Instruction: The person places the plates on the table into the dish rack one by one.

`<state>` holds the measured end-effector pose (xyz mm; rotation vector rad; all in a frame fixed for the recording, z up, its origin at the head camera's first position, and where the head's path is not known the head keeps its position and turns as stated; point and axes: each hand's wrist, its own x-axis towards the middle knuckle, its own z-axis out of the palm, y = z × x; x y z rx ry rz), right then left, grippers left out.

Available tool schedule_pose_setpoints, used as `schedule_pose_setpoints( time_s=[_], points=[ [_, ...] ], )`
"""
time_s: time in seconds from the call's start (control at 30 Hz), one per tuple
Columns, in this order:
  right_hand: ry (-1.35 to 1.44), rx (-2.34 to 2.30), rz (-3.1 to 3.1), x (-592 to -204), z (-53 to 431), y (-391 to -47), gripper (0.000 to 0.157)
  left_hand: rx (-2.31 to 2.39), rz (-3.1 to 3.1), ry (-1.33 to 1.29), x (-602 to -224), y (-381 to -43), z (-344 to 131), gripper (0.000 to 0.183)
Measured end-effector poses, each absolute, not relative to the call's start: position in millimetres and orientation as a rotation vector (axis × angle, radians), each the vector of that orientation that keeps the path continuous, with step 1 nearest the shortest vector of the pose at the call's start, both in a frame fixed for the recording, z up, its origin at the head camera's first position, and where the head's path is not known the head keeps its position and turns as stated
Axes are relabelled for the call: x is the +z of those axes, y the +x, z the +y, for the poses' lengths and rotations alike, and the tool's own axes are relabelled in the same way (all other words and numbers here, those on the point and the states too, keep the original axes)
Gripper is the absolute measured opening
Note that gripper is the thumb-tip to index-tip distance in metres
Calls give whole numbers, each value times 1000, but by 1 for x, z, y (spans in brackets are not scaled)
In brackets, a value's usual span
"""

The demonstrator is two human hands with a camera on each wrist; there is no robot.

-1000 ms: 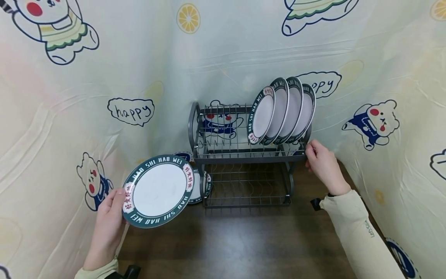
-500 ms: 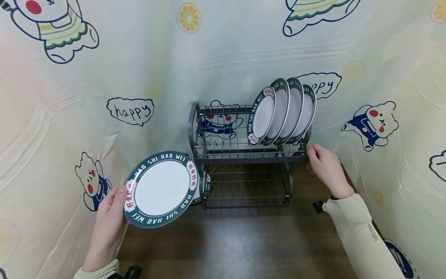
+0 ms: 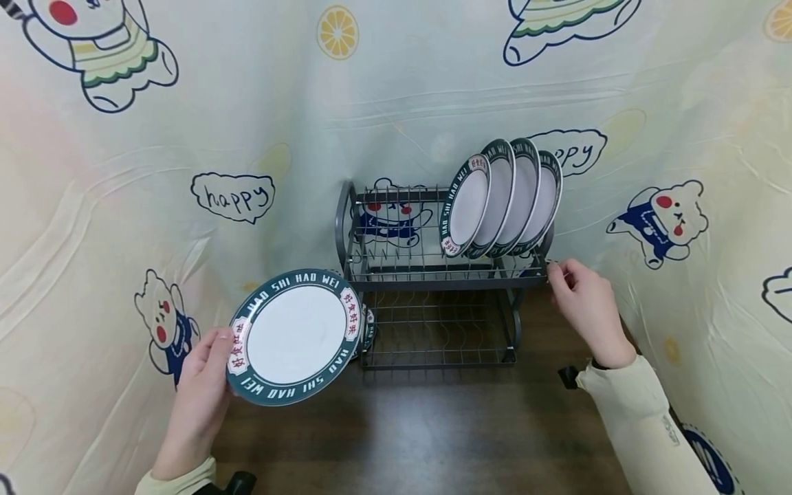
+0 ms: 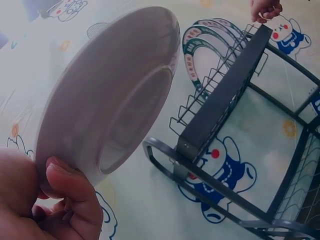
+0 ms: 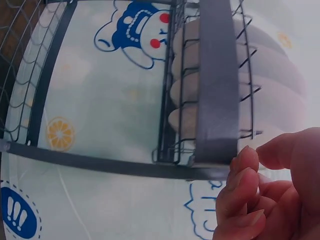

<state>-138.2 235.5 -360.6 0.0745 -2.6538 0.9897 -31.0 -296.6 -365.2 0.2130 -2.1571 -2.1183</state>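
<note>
My left hand (image 3: 204, 385) pinches the left rim of a white plate (image 3: 293, 337) with a green lettered border, thumb on top. The plate is held tilted, left of the dish rack (image 3: 433, 282); its pale underside shows in the left wrist view. My right hand (image 3: 584, 309) is at the rack's upper right front corner, fingertips right at its edge. In the right wrist view its fingers are loosely bent, with a gap between thumb and forefinger. Several matching plates (image 3: 468, 206) stand upright, leaning together, in the right half of the top tier.
Behind the held plate, another green-rimmed plate (image 3: 370, 331) shows partly at the rack's lower left. The rack's lower tier (image 3: 433, 330) is a wire grid near the dark brown wooden table (image 3: 402, 426). Pale cloth (image 3: 247, 103) with cartoon prints rises behind and on both sides.
My left hand has brought the plate slightly right, towards the rack, covering more of the plate behind. My right hand has shifted a little right and down, away from the rack's corner.
</note>
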Motion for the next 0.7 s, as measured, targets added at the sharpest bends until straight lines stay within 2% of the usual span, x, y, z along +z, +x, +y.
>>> schedule_pose_setpoints(
  time_s=[0.7],
  points=[
    [177,961,-2690,-344,205,-108,36,-2108,-2201,87,-363,-37,-278,30]
  ],
)
